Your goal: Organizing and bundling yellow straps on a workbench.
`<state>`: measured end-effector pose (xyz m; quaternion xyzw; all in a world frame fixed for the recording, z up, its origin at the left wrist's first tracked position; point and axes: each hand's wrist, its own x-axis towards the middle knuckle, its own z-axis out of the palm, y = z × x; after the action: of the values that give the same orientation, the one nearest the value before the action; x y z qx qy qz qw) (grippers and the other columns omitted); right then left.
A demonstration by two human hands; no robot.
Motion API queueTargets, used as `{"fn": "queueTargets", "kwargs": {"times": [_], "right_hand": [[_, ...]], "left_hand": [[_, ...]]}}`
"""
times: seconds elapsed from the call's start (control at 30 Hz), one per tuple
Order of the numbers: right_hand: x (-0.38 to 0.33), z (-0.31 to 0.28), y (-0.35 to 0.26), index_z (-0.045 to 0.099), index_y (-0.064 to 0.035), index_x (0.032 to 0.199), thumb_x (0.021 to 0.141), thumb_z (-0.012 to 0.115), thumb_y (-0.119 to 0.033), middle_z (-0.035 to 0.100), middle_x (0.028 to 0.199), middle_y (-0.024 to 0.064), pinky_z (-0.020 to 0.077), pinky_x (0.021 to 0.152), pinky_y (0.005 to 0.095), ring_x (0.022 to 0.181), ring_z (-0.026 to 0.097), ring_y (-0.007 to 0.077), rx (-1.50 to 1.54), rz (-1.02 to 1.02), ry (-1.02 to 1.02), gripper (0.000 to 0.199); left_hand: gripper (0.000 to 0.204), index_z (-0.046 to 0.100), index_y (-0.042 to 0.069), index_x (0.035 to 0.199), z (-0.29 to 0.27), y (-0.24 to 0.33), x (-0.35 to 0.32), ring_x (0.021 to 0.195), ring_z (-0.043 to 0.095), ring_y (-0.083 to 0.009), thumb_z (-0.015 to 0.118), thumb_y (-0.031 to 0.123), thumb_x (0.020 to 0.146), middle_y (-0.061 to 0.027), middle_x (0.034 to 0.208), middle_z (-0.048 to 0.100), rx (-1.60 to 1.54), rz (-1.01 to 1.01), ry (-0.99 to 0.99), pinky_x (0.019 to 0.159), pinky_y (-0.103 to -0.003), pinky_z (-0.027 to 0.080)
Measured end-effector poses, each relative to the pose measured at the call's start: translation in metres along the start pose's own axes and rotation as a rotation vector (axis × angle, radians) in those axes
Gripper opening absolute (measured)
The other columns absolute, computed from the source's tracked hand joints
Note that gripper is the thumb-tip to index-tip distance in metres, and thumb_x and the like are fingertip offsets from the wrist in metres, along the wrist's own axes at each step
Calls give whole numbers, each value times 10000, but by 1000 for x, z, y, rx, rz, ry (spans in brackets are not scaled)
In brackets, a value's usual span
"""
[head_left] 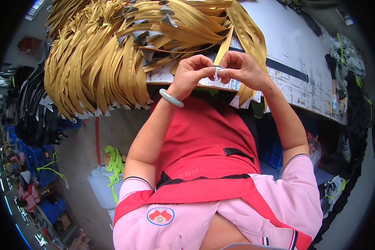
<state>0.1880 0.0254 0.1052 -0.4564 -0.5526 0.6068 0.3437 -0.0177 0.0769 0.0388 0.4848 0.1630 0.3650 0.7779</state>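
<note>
Up close, two hands pinch a small pale piece at the table edge.
Left hand and right hand clench fingertips round the translucent piece, beside glossy, ribbon-flat mustard zipper strips heaped on the white table.

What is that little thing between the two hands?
A small silvery metal piece, pinched between the left hand and right hand, shown in the head view.

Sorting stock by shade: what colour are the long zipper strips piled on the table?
The long zipper strips are golden yellow with grey-white ends, best seen in the head view.
</note>
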Motion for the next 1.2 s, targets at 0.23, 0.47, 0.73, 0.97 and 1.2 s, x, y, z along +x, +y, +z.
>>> {"fn": "queueTargets", "kwargs": {"times": [0.23,0.47,0.73,0.97,1.2], "right_hand": [[10,25,23,542,-8,859,891,697,-49,634,788,43,517,597,232,705,645,91,-528,-241,294,164],[13,34,65,613,-19,984,913,637,16,577,817,23,510,638,243,692,610,99,-350,-367,543,83],[-10,43,49,623,-19,912,948,670,-188,613,795,9,492,614,216,682,586,77,254,-100,462,179],[-18,35,54,598,-46,824,945,676,-173,583,689,-20,429,539,197,601,535,39,0,-155,538,193],[-83,-32,74,635,-38,910,929,675,-218,612,753,41,488,610,258,639,597,125,-443,-104,787,185]], "left_hand": [[55,576,-10,892,28,-17,-7,688,666,-133,615,-20,930,-66,800,647,548,298,440,634,-247,555],[146,620,2,1006,27,-15,-17,835,644,-141,622,-74,881,-80,918,616,273,209,297,687,-244,539],[165,664,2,1015,-3,-5,-24,806,652,-191,660,-49,858,-86,922,630,854,376,74,699,-287,535],[83,562,-8,866,18,3,-20,662,603,-279,639,-37,877,-121,774,530,1140,443,82,603,-333,472],[116,615,28,1072,-77,51,-43,766,616,-87,590,106,990,-14,860,617,612,422,791,646,-232,526]]}}
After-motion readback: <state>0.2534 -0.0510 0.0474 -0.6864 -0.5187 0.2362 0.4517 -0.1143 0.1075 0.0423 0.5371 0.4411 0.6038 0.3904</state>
